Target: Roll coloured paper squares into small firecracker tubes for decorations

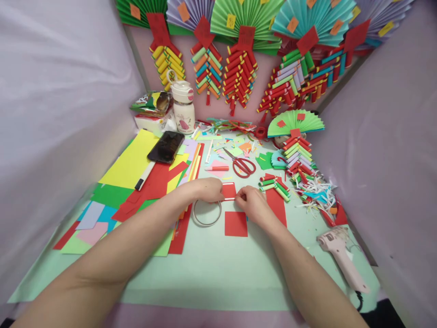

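A small red paper piece (229,191) with white strips along its upper and lower edges lies on the table between my hands. My left hand (209,189) is closed at its left edge, the fingertips on the paper. At the lower right corner, my right hand (251,202) is pinched; what sits between its fingertips is too small to make out. A thin pale ring, like a nearly used tape roll (207,224), lies just below my left hand. Closer to me is a flat red paper square (236,224). Right of my right hand is a larger red sheet (277,207).
Red-handled scissors (244,167), a red pencil-like stick (218,168) and rolled paper tubes (275,186) lie beyond. Left are coloured papers (128,157), a phone (166,147) and a cutter (145,175); a bottle (184,111) stands behind. A glue gun (343,259) lies right.
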The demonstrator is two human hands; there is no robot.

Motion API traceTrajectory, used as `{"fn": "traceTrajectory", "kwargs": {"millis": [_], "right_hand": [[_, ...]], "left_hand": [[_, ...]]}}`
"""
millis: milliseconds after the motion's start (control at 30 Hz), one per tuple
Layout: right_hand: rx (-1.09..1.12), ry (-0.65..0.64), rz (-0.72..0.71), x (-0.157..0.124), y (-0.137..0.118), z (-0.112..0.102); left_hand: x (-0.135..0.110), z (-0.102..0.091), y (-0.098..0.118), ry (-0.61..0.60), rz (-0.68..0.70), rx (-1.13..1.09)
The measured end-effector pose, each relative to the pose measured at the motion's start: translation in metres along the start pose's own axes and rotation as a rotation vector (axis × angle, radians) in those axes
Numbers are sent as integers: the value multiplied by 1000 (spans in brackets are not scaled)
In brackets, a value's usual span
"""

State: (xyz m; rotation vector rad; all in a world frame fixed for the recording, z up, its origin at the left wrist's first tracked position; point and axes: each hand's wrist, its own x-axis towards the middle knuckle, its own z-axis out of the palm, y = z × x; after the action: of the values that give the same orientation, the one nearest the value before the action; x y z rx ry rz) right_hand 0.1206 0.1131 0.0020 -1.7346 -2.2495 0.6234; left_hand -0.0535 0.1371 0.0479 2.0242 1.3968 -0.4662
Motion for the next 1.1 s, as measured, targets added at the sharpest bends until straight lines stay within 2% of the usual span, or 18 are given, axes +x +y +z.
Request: {"fn": "traceTrajectory", "kwargs": {"millis": [233,567,867,1000,1100], "right_hand": [[2,2,7,0,-1,0],[-41,3,17,2,-1,2],[-135,-70,70,10,-7,-4],[-153,-20,76,8,-1,-7],[-66,67,-10,3,6,-13]], "left_hand": [[-1,0,6,22,-13,94],[-2,1,8,32,-18,111],[0,2,10,51,-10,166],[1,2,9,56,-24,151],[1,3,8,42,-25,144]]}}
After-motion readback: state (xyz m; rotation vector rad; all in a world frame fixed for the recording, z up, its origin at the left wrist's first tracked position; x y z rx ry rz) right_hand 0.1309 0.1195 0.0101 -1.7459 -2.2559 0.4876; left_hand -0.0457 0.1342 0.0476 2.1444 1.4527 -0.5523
